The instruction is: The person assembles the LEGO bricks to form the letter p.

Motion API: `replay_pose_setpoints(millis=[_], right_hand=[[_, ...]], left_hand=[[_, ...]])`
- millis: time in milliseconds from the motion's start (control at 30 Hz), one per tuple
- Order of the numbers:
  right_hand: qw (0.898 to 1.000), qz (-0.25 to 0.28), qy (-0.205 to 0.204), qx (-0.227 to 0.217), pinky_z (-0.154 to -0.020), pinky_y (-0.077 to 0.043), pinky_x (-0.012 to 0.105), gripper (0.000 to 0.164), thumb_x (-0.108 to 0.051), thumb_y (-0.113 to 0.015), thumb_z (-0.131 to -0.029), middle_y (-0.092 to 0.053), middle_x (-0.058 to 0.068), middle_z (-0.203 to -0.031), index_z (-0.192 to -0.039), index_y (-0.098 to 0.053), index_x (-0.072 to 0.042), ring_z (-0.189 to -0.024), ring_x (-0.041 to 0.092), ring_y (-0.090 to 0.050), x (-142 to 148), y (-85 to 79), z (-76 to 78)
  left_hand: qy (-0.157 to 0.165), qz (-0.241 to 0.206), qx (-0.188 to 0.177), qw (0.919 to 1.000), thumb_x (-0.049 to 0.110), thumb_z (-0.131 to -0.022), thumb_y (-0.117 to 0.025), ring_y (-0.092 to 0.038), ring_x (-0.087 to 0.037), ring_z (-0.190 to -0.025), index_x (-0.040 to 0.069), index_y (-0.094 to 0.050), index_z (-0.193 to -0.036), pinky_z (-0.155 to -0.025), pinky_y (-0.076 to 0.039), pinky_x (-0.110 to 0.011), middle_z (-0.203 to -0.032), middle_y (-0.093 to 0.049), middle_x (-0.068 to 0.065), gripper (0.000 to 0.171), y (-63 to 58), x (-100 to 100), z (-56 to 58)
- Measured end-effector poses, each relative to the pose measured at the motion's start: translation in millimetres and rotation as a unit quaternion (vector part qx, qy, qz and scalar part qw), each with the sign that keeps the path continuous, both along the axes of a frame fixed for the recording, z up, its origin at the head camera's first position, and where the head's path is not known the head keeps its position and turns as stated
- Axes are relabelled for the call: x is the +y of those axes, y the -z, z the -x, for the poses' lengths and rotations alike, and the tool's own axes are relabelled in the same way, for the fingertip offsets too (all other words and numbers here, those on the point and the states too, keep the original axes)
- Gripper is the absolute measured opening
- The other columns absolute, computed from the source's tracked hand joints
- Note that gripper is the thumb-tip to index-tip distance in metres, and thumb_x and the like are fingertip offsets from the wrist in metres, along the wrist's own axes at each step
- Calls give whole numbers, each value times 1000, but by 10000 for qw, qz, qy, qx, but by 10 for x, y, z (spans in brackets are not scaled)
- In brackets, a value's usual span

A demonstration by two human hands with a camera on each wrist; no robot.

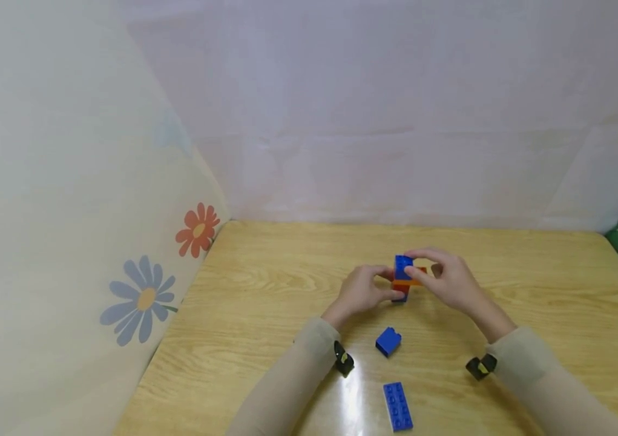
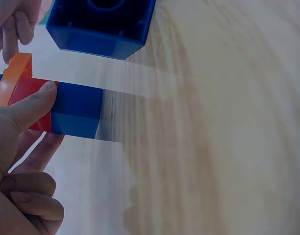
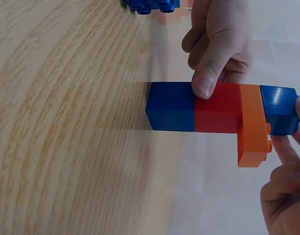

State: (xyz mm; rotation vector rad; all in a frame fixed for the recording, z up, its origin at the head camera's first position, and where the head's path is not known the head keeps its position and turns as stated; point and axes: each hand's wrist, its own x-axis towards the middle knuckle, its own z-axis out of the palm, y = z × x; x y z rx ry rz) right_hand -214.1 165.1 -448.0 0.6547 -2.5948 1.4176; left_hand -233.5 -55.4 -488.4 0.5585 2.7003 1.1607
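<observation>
We hold a stack (image 3: 253, 117) about midway between the side edges of the surface (image 1: 265, 254): our left hand (image 1: 361, 289) pinches its red block (image 3: 221, 110), our right hand (image 1: 453, 280) its top blue block (image 1: 403, 265).

The head view looks forward and down from above and behind the left hand (image 1: 359, 290) and right hand (image 1: 450, 281), far enough back to take in much of the table (image 1: 254, 278). Each wrist view, turned on its side, sits close behind its own hand, facing forward. All three share the brick stack (image 3: 218, 115) between the hands.
</observation>
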Motion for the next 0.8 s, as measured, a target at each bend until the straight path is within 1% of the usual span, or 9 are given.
replay_pose_setpoints(millis=[233,500,633,733,800], right_hand=[[9999,-93,68,83,-44,-32,28,35,-25,-74,-99,-72,10,-121,-130,-72,-9,-45,11,-32,-4,25,-2],[9995,-237,99,199,-45,-31,27,39,-28,-74,-100,-71,9,-123,-133,-70,-9,-46,10,-31,2,33,-36],[9994,-191,66,274,-42,-32,27,41,-26,-74,-100,-70,11,-127,-136,-67,-9,-43,9,-29,19,49,-63],[9991,-178,91,369,-40,-32,28,42,-24,-74,-99,-70,10,-129,-138,-66,-11,-42,8,-29,46,65,-107],[9984,-210,136,500,-42,-33,27,42,-22,-76,-98,-69,9,-129,-138,-67,-13,-43,7,-29,63,70,-145]], left_hand=[[0,-81,5,10000,38,-87,-86,-64,-14,-118,21,-76,-124,-106,-45,-46,-112,-73,13,42,29,-19,6],[-36,-128,-42,9999,38,-87,-86,-63,-16,-121,20,-75,-124,-107,-45,-47,-113,-73,13,42,28,-14,-2],[-48,-120,-20,9999,37,-88,-86,-63,-17,-122,19,-75,-124,-107,-45,-47,-114,-73,12,42,28,-11,-10],[-45,-147,-8,9999,36,-88,-86,-63,-17,-121,19,-75,-124,-107,-45,-46,-114,-73,12,42,34,-11,-13],[-51,-168,-12,9998,36,-88,-86,-63,-16,-120,19,-75,-123,-107,-45,-46,-113,-73,12,41,34,-10,-17]])
